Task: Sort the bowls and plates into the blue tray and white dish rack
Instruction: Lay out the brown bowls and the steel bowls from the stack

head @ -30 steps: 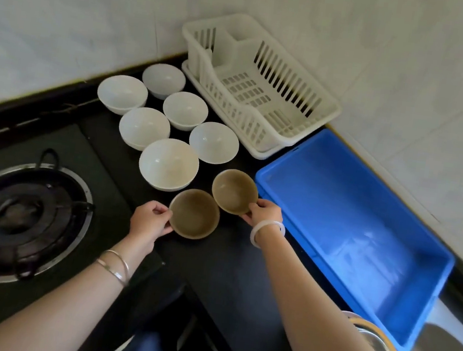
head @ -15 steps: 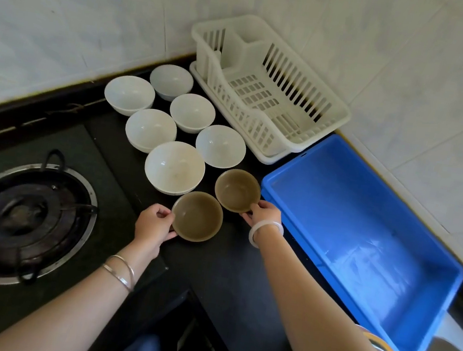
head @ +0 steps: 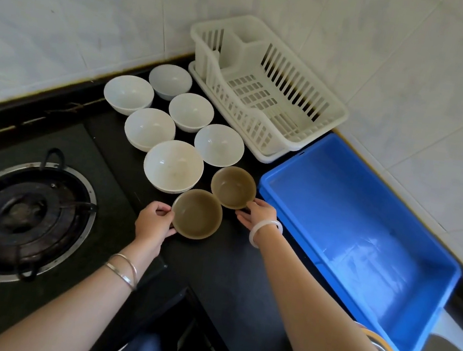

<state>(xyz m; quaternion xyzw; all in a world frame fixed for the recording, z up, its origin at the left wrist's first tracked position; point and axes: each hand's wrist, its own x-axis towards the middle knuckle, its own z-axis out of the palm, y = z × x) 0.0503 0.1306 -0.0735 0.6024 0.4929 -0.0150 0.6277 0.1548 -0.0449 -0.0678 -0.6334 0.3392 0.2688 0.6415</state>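
Brown near bowl [head: 196, 214]: left hand [head: 153, 222] fingers [head: 163, 211] grip rim | far bowl [head: 233, 187]: right hand [head: 260, 213] pinches rim | likely paired lift toward blue tray [head: 338, 214].

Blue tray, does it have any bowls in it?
No, the blue tray shows only its own bare blue floor inside.

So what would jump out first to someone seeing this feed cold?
Mid-frame, the left hand grips the near brown bowl and the right hand pinches the far brown bowl. Behind them cluster six white bowls, with the blue tray at right and the white rack in the back corner.
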